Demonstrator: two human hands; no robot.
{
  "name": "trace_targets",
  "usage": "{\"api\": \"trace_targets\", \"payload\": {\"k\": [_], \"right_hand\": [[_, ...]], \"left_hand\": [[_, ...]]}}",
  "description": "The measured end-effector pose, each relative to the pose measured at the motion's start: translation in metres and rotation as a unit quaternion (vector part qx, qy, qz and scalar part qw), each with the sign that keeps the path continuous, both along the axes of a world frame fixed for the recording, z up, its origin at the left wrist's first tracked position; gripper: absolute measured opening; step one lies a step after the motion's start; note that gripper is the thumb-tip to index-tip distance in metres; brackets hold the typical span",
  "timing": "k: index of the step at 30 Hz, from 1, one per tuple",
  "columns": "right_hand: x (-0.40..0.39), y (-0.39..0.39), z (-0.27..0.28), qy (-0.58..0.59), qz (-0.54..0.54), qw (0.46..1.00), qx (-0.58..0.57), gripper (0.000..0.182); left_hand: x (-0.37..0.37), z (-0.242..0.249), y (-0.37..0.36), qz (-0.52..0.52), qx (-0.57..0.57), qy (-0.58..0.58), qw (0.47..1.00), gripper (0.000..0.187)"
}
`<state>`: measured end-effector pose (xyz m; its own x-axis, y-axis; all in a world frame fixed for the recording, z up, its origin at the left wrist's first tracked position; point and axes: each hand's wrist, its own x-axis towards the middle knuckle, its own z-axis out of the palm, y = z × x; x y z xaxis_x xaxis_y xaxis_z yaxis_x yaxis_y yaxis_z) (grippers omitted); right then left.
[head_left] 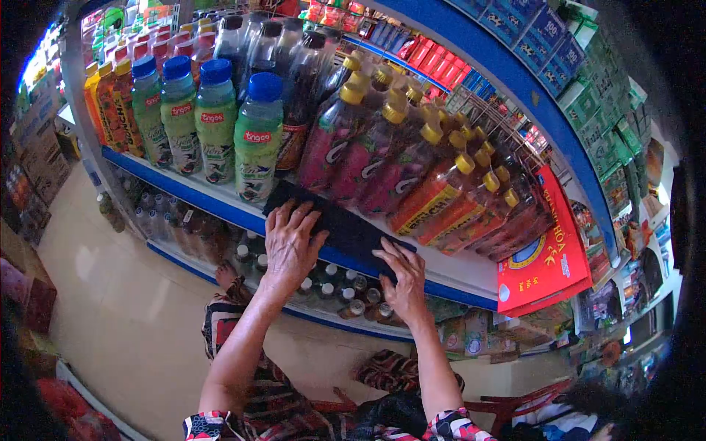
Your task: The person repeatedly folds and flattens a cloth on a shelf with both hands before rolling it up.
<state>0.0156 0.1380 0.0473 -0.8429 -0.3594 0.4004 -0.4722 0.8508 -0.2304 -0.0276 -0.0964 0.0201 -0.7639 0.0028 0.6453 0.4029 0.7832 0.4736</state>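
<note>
A dark folded cloth point(344, 234) lies along the front edge of a white shelf with blue trim point(213, 203). My left hand point(291, 237) rests on its left end, fingers spread and palm down. At the cloth's right end, my right hand point(403, 279) touches it with stretched fingertips. Just behind my left hand stands a green drink bottle with a blue cap point(257, 143), with more of that kind to its left. Pink-labelled bottles with yellow caps point(331, 147) stand behind the cloth. Orange-labelled bottles point(434, 202) are nearest my right hand.
A red carton point(546, 257) stands at the shelf's right end. On the lower shelf are several bottles with pale caps point(329, 283). Green and blue packs point(533, 48) fill the upper shelf. My legs in patterned cloth point(272, 397) are below, over a tiled floor point(110, 294).
</note>
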Motion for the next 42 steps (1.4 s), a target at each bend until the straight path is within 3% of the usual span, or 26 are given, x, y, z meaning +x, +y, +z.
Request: {"api": "trace_targets", "payload": {"k": [10, 15, 21, 31, 38, 42], "right_hand": [[0.006, 0.021, 0.000, 0.019, -0.006, 0.999, -0.047, 0.056], [0.007, 0.037, 0.004, -0.020, -0.037, 0.984, -0.171, 0.052], [0.011, 0.058, 0.000, -0.041, -0.051, 0.957, -0.282, 0.040], [0.022, 0.101, -0.014, -0.043, -0.109, 0.894, -0.433, 0.030], [0.026, 0.110, -0.006, -0.040, -0.126, 0.863, -0.487, 0.028], [0.017, 0.133, -0.016, 0.022, -0.156, 0.904, -0.398, 0.025]], "left_hand": [[0.004, -0.001, -0.003, -0.057, 0.001, -0.010, 0.998, 0.044], [0.006, 0.002, -0.010, -0.113, -0.046, -0.016, 0.992, 0.053], [0.003, -0.006, -0.006, -0.084, -0.032, -0.041, 0.995, 0.059], [0.002, -0.007, 0.002, -0.113, 0.008, -0.001, 0.994, 0.047], [0.001, -0.003, 0.002, -0.165, 0.043, -0.010, 0.985, 0.044], [0.001, 0.000, 0.005, -0.193, 0.061, -0.024, 0.979, 0.037]]}}
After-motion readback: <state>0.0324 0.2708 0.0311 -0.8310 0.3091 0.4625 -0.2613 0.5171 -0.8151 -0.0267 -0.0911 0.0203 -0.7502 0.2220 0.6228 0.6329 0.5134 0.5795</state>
